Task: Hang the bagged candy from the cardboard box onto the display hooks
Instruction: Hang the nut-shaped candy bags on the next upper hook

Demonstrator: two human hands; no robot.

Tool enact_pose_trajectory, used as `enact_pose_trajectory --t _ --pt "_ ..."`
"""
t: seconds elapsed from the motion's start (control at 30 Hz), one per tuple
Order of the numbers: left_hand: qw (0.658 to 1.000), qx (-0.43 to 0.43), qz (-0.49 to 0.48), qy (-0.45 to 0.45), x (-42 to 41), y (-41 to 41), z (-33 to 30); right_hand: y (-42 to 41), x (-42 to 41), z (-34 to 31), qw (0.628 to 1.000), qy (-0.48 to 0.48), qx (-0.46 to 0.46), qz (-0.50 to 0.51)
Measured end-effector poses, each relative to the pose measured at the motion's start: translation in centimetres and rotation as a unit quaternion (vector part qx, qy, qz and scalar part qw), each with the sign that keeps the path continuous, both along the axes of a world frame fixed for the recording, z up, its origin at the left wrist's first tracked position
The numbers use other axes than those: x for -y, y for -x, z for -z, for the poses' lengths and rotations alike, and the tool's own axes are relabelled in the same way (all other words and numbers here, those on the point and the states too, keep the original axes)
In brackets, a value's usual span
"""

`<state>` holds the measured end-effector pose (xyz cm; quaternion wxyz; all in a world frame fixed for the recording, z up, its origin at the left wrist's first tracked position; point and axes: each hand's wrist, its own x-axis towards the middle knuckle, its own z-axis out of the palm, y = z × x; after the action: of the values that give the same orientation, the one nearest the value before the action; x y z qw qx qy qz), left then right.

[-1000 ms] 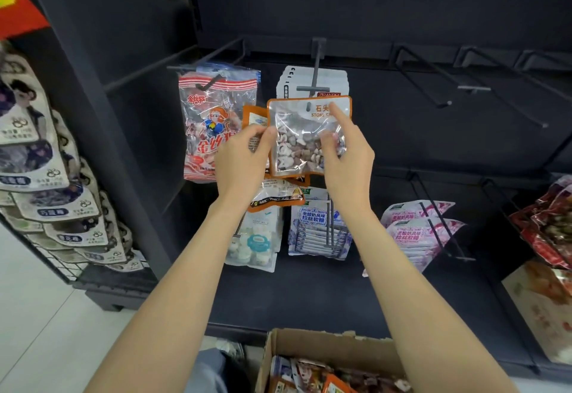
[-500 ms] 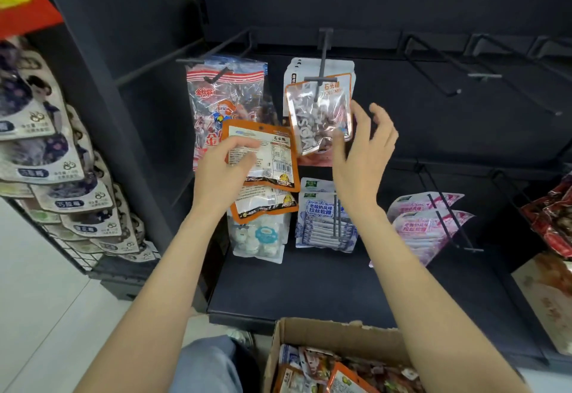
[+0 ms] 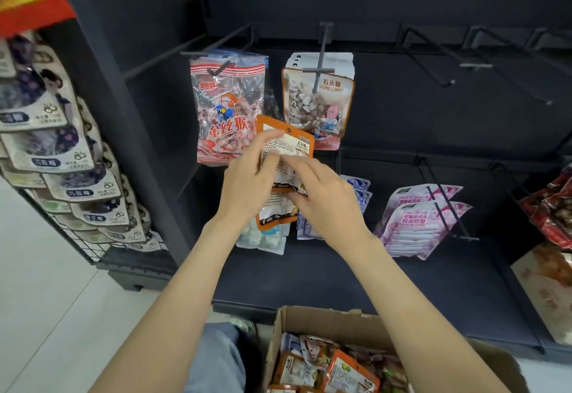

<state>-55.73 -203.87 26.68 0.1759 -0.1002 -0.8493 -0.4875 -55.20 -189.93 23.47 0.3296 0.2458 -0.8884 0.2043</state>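
An orange-edged stone candy bag (image 3: 318,105) hangs on the middle display hook (image 3: 320,61), in front of several white-backed bags. My left hand (image 3: 247,185) holds a small stack of the same orange candy bags (image 3: 286,148), backs toward me, just below that hook. My right hand (image 3: 325,194) has come onto the stack and pinches the front bag with its fingertips. The cardboard box (image 3: 322,315) sits at the bottom, holding more orange bags (image 3: 346,374).
A red-and-white candy bag (image 3: 227,108) hangs on the left hook. Bare black hooks (image 3: 433,58) stick out at the upper right. Pink bags (image 3: 418,219) and blue bags hang on the lower row. Red packs (image 3: 554,207) are at the right, and a rack of grey pouches (image 3: 62,157) at the left.
One bag went onto the middle hook and was let go. My right hand then dropped from the hung bag to the stack in my left hand.
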Motion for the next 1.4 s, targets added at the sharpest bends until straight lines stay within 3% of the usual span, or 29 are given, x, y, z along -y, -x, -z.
enact_pose_trajectory --t 0.17,0.27,0.33,0.4,0.47,0.63,0.8,1.03,1.33,1.4 --pt "0.998 -0.044 -0.029 -0.039 -0.7 -1.0 -0.2 -0.3 0.2 -0.3 0.999 0.035 -0.029 0.022" --pt "0.997 -0.062 -0.053 -0.013 -0.1 -0.9 0.0 -0.8 -0.2 -0.8 0.975 0.211 0.049 0.040" --pt "0.994 -0.052 -0.093 -0.036 1.3 -0.4 0.5 -1.3 -1.1 -1.3 0.915 0.385 0.118 0.027" --pt "0.992 -0.040 -0.115 -0.013 2.4 0.1 0.8 -1.5 -2.1 -1.7 0.806 0.562 0.177 -0.063" --pt "0.995 -0.015 -0.102 0.015 2.6 0.5 0.8 -1.5 -2.6 -1.9 0.724 0.636 0.224 -0.143" --pt "0.997 0.032 -0.017 -0.071 0.1 0.8 -0.8 -0.6 -1.4 -1.9 0.653 0.682 0.266 -0.193" --pt "0.998 -0.048 -0.037 0.006 -1.0 2.3 -2.0 0.7 -1.0 -2.3 0.603 0.715 0.280 -0.218" --pt "0.997 -0.055 -0.030 0.036 -0.9 4.4 -2.6 1.6 -1.9 -2.5 0.627 0.729 0.250 -0.112" --pt "0.998 -0.026 -0.018 0.049 -0.3 5.0 -1.8 2.1 -3.0 -1.8 0.730 0.648 0.216 -0.033" --pt "0.998 -0.023 -0.023 0.057 -0.4 5.5 -1.8 2.4 -3.1 -1.7 0.775 0.602 0.193 -0.008"
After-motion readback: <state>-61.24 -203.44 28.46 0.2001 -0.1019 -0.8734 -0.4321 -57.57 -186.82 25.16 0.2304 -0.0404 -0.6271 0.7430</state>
